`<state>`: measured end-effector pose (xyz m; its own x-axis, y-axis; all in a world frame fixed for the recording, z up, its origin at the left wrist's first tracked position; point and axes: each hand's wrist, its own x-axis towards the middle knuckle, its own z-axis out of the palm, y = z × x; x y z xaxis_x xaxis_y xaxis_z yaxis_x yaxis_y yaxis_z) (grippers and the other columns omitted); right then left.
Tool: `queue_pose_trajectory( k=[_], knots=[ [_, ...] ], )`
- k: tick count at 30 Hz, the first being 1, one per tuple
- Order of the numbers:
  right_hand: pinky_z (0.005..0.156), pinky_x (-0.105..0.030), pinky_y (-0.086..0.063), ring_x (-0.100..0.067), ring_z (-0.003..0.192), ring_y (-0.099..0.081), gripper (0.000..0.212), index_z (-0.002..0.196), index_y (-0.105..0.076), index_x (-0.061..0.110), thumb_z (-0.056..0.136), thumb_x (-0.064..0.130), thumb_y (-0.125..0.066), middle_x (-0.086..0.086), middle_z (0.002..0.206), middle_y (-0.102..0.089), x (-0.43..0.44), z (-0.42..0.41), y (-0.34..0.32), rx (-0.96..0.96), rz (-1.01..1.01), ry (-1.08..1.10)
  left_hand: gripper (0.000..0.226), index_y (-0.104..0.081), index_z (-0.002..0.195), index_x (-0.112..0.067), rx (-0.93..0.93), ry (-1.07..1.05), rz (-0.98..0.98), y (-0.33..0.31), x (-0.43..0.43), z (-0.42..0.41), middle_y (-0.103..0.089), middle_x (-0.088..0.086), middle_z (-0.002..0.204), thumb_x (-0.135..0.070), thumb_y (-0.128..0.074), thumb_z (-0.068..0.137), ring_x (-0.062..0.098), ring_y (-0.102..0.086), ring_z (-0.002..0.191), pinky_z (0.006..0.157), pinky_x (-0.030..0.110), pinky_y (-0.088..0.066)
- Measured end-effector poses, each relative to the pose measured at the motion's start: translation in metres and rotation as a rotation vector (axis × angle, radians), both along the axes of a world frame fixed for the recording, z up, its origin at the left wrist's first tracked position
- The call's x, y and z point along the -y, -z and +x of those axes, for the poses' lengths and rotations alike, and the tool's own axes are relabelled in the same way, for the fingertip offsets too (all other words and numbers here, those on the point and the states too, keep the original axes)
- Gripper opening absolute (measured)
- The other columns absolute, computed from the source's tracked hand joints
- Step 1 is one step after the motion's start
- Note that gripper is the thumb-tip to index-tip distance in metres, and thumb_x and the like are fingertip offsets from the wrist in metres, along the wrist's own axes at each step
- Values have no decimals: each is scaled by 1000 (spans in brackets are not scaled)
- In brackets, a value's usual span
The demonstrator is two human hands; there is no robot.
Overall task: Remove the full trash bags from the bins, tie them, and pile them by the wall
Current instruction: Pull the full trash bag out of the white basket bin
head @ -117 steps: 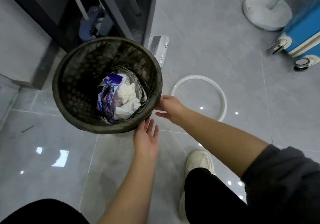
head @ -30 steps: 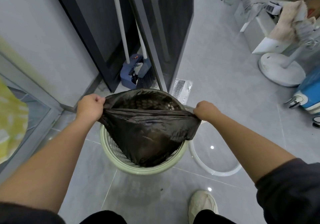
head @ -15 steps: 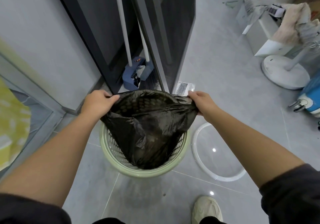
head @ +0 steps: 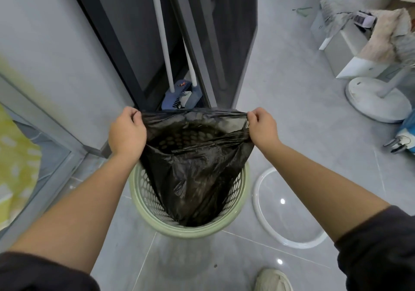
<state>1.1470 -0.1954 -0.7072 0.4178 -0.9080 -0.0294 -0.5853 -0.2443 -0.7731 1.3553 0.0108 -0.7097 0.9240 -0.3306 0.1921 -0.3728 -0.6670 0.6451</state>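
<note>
A black trash bag (head: 193, 173) hangs partly lifted out of a pale green perforated bin (head: 235, 214) on the floor in front of me. My left hand (head: 126, 133) grips the left edge of the bag's mouth. My right hand (head: 261, 126) pinches the right edge, and the rim is stretched taut between them above the bin. The bag's lower part still sits inside the bin. Its contents are hidden by the dark plastic.
A white ring (head: 285, 207) lies on the grey tile floor right of the bin. A blue broom and dustpan (head: 182, 95) stand behind a dark door frame (head: 112, 43). A white fan base (head: 377, 102), boxes and a blue suitcase (head: 406, 133) crowd the right. My shoe (head: 272, 279) is below.
Since a second ago both hands have raised the bag's mouth higher and pulled it tauter, drawing more of the bag up out of the green bin. Earlier the bag still lined the bin.
</note>
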Motion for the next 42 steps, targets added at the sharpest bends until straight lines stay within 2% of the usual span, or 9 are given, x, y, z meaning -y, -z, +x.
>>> queue_pose_trajectory(
  k=[5,11,16,20,24,28,32,37,42],
  knots=[
    [67,-29,-37,-17,72,-46,18,90,-49,10,99,22,-39,1,74,-49,-3,-7,-2,232,141,9,23,-52,102,-12,44,70,-71,-6,-9,-1,-58,10,81,-27,-35,99,35,-56,82,70,41,-43],
    [65,-31,-36,-10,63,-42,38,77,-53,3,95,37,-51,-1,68,-45,-21,-51,-19,53,152,-444,58,-43,105,-27,177,772,404,-19,-60,-3,-60,3,62,-77,-36,77,27,-58,58,48,29,-40],
    [65,-34,-43,-20,69,-53,38,93,-48,23,83,59,-58,7,72,-54,-31,-71,-29,-757,-443,-885,41,-47,108,-30,495,990,902,-32,-77,-4,-68,-6,89,-64,-44,86,17,-66,78,58,29,-44],
    [65,-28,-39,-14,69,-49,15,84,-43,17,98,23,-46,7,74,-47,-47,-67,-26,-296,-313,-781,10,-62,92,-21,289,890,568,-26,-76,-11,-68,-2,83,-28,-57,90,26,-65,78,62,36,-50],
    [59,-10,-36,3,61,-48,28,80,-53,13,90,-8,-37,14,66,-50,-71,-42,-22,66,55,-505,20,-67,99,-23,-100,731,254,-33,-60,-32,-67,-5,85,-10,-53,92,14,-60,73,63,26,-45],
    [59,-25,-40,-6,54,-56,41,52,-61,18,87,6,-43,11,49,-58,-101,-9,-27,396,663,-154,36,-64,77,-23,-331,700,216,-42,-37,-46,-68,11,92,4,-43,89,28,-61,80,69,30,-46],
    [86,-31,-49,-9,89,-65,23,95,-68,20,90,39,-57,6,93,-70,-110,4,-17,343,527,-416,29,-67,81,-18,-514,720,187,-54,-23,-48,-67,7,79,1,-47,89,18,-62,62,67,31,-49],
    [96,-25,-48,-4,118,-54,73,141,-31,29,82,20,-72,12,128,-51,-108,22,-5,317,587,-793,21,-70,80,-22,-541,816,319,-71,-12,-27,-72,-2,77,-3,-63,85,16,-70,68,69,22,-56],
    [96,-26,-47,-8,115,-58,51,124,-47,39,79,37,-70,6,125,-60,-115,46,1,186,665,-928,12,-72,90,-18,-483,873,456,-80,8,-11,-73,5,85,-8,-69,83,17,-70,72,69,22,-57]
  ],
)
